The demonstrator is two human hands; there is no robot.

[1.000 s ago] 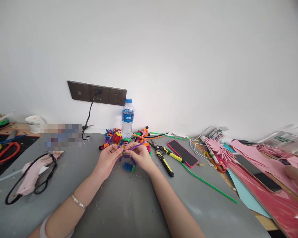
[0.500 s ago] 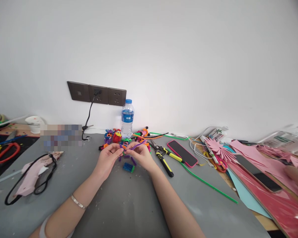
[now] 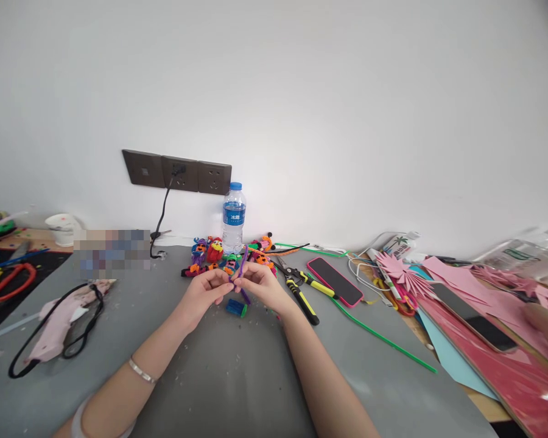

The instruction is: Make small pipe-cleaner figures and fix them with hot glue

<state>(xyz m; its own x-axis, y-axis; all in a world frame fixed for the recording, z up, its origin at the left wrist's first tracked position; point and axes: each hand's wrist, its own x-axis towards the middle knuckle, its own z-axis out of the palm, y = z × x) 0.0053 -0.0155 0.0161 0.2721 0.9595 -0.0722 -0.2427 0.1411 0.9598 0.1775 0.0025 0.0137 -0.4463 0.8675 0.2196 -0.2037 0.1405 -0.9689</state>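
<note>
Pinching a fuzzy purple strip (image 3: 243, 261), the left hand (image 3: 205, 293) and right hand (image 3: 263, 288) meet fingertip-close above the worktop (image 3: 237, 377).

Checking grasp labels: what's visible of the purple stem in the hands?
The purple stem is thin and fuzzy, like a pipe cleaner. One length rises steeply above the fingertips, its top leaning slightly right. The left hand and right hand pinch it lower down, fingers hiding its course there.

Purple pipe cleaner (image 3: 243, 260) partly hidden by fingers (image 3: 251, 277), pixelated patch (image 3: 114, 250) left of centre, another person's hand (image 3: 545, 328) cut by right edge
</note>
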